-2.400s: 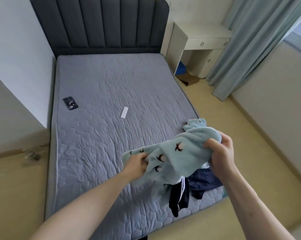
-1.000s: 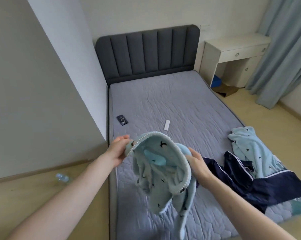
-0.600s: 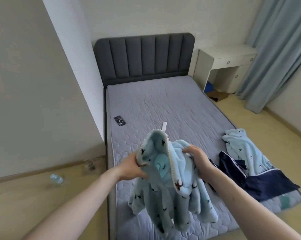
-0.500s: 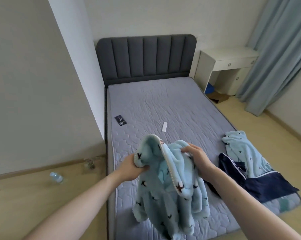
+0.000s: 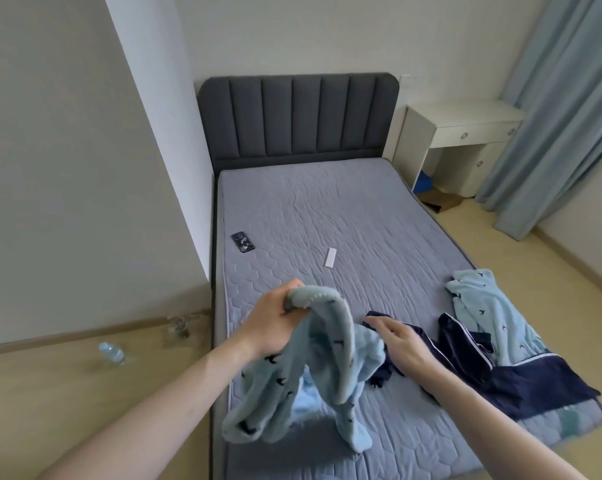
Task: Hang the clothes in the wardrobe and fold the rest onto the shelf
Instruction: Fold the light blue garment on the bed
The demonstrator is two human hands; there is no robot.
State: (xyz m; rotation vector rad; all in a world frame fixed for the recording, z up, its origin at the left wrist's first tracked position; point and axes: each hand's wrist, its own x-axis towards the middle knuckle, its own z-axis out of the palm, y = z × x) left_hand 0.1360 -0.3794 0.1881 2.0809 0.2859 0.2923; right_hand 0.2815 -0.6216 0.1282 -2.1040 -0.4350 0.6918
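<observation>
Hands are split now: one keeps the fleece, the other is let go.

Left hand (image 5: 275, 323) is clenched round the trimmed edge of the pale blue fleece garment (image 5: 313, 372), which is held up over the near part of the bed (image 5: 327, 209) so that its lower folds trail onto the mattress; right hand (image 5: 401, 341), gripping the same garment half a second ago, is now released with fingers loosely spread, just beside the fleece and above the navy garment (image 5: 521, 372). A second pale blue piece (image 5: 490, 313) lies at the mattress's right edge, partly under the navy one. Nothing is hung or folded yet, judging by the pile. Further up the bed a phone (image 5: 243, 242) and a small white strip (image 5: 330, 258) are seen.
</observation>
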